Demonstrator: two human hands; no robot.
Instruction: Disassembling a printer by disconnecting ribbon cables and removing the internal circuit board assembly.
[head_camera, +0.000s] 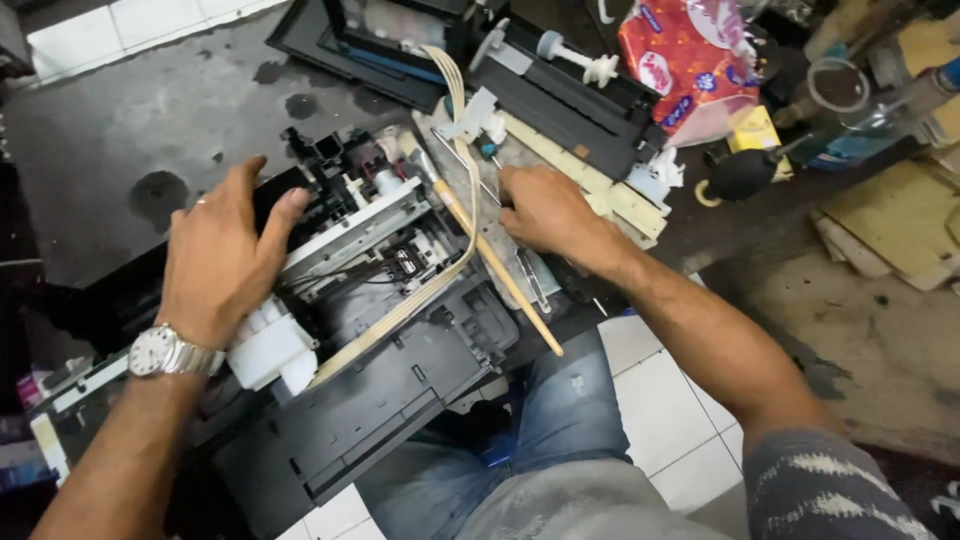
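On my lap and the dark floor beyond it, seen from the head camera, sits the opened printer chassis (380, 340), tilted so its inner works face me. My left hand (225, 260) lies flat with fingers spread over the black frame at the chassis's far-left corner, pressing down rather than clamped on anything, as I judge it, to keep the body from sliding; just below my palm is the white plastic block (272, 350). My right hand (545, 210) rests at the chassis's right edge, its fingers curled down onto the thin metal rod (500, 200) there; whether they are closed round it I cannot tell, since the knuckles hide the tips. A wooden-handled brush (495, 265) lies diagonally across the right side, touching my hand's near side, within easy reach. The pale flat ribbon cable (440, 270) loops from the far edge down across the middle. A detached black tray part (570, 100) and a red patterned packet (680, 60) lie farther off.
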